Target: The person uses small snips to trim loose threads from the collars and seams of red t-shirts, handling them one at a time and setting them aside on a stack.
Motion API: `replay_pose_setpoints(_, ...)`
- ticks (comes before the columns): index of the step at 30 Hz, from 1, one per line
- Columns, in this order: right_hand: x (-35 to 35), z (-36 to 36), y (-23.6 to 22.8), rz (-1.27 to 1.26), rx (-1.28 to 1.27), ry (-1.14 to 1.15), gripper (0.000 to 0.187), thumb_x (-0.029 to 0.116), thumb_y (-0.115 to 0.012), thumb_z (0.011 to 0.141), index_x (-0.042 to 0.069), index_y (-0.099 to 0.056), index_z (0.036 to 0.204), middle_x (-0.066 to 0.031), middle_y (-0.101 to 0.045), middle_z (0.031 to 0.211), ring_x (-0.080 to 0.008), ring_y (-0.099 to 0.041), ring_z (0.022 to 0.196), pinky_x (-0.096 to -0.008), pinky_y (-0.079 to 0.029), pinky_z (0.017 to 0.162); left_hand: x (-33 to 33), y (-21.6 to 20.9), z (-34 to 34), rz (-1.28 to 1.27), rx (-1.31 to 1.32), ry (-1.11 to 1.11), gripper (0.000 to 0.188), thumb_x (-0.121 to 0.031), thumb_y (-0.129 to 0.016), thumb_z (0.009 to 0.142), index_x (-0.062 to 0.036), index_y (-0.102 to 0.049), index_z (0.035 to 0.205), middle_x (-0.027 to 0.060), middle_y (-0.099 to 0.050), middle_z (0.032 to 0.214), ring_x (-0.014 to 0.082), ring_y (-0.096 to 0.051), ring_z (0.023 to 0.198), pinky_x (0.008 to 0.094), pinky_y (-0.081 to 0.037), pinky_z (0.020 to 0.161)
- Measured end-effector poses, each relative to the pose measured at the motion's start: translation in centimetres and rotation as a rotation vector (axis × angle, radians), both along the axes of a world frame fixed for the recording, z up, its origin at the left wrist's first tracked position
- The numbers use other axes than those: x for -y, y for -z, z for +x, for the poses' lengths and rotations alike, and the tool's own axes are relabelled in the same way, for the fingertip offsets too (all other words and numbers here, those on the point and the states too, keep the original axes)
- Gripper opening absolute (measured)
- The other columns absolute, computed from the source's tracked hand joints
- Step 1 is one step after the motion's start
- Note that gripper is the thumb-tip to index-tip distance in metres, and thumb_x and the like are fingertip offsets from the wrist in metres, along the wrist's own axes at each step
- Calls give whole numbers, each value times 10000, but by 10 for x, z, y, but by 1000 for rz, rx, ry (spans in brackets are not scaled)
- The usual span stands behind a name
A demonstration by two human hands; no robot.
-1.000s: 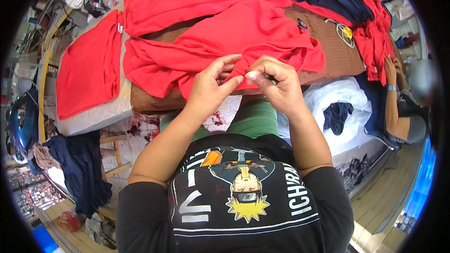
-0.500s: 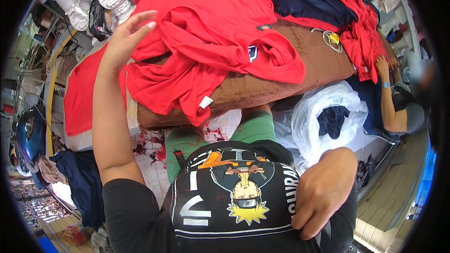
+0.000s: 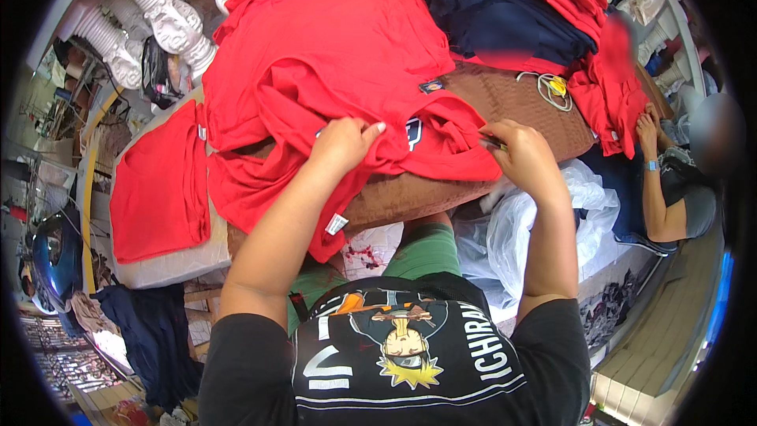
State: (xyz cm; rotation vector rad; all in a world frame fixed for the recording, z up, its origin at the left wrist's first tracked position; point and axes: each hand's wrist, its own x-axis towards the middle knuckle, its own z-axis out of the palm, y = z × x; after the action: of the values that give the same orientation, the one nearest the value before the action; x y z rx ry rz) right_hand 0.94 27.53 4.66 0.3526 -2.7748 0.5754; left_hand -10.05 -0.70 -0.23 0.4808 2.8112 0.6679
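A rumpled red shirt (image 3: 300, 102) lies over a brown cushioned surface (image 3: 386, 201). It bears a navy-and-white emblem, a small dark label near its far edge and a white tag (image 3: 337, 224) hanging at the near edge. My left hand (image 3: 344, 146) is closed on the shirt's fabric left of the emblem, its fingertips partly hidden in the folds. At the shirt's right edge, my right hand (image 3: 522, 154) pinches a small dark tool (image 3: 493, 143), whose kind I cannot make out.
A folded red cloth (image 3: 162, 189) lies at the left. Navy garments (image 3: 512, 24) are piled at the far right, near a cord with a yellow piece (image 3: 557, 85). A clear plastic bag (image 3: 505, 248) stands below right. Another person's hand (image 3: 648, 130) handles red fabric. White ornamental columns (image 3: 162, 8) line the back.
My left hand has come down from the far left onto the shirt. My right hand has moved from beside my chest out to the shirt's right edge.
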Motion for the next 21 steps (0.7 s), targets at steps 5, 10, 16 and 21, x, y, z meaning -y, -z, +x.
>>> replay_pose_setpoints(5,-16,-12,49,17,412,317,319,261,-712,782,77,-697,1042,-207,-692,935,-385,-653,935,-484,-507,813,8,9,16,-49,122,63,549,-529,-595,882,-1,-692,997,208,-699,955,322,-678,926,409,-515,825)
replay_pose_setpoints(10,-20,-8,73,-3,396,303,329,263,-722,769,95,-691,1050,-207,-691,926,-389,-653,921,-495,-508,796,14,22,28,230,274,242,316,-286,-658,902,4,-674,1029,80,-692,982,125,-625,945,289,-485,859)
replay_pose_setpoints(16,1,-8,24,-217,-195,226,191,153,-683,794,63,-642,957,-155,-635,988,-376,-633,862,-441,-512,755,57,-31,27,1408,728,-175,216,-199,-666,890,-70,-676,1062,22,-681,1057,144,-615,1011,327,-460,949)
replay_pose_setpoints(21,7,13,-49,-408,-488,128,211,17,-686,770,32,-622,970,-110,-636,964,-259,-653,844,-369,-518,738,116,-145,46,1635,5,284,365,-123,-520,981,-62,-490,1340,97,-580,1314,204,-581,1174,410,-407,1063)
